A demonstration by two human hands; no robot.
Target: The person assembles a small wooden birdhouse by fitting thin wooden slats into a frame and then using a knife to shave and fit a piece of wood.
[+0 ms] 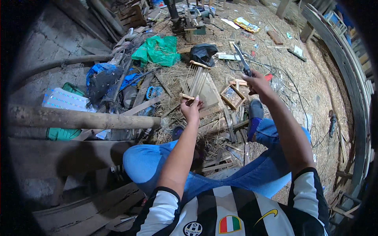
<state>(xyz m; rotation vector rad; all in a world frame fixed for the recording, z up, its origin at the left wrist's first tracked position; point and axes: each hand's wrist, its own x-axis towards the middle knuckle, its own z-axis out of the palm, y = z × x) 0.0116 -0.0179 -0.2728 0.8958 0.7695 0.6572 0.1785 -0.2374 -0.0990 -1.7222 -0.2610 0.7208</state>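
My left hand [191, 111] is closed on the near bar of a small wooden slatted frame [195, 80]. Thin, pale rods run from that bar to a second short bar at its far end. Beneath the frame lies a flat wooden board [210, 94]. Raised to the right, my right hand [256, 83] is wrapped round the dark handle of a knife [241, 57]. Its long grey blade points up and away, apart from the frame. A small rectangular wooden frame [232, 96] rests on the ground between the board and my right foot.
A green plastic bag [157, 51] and a black bag [203, 54] lie beyond the slatted frame. At left, a thick round pole [82, 118] juts toward my left arm. Wood scraps [220, 161] litter the ground between my legs. A long beam [346, 67] edges the right side.
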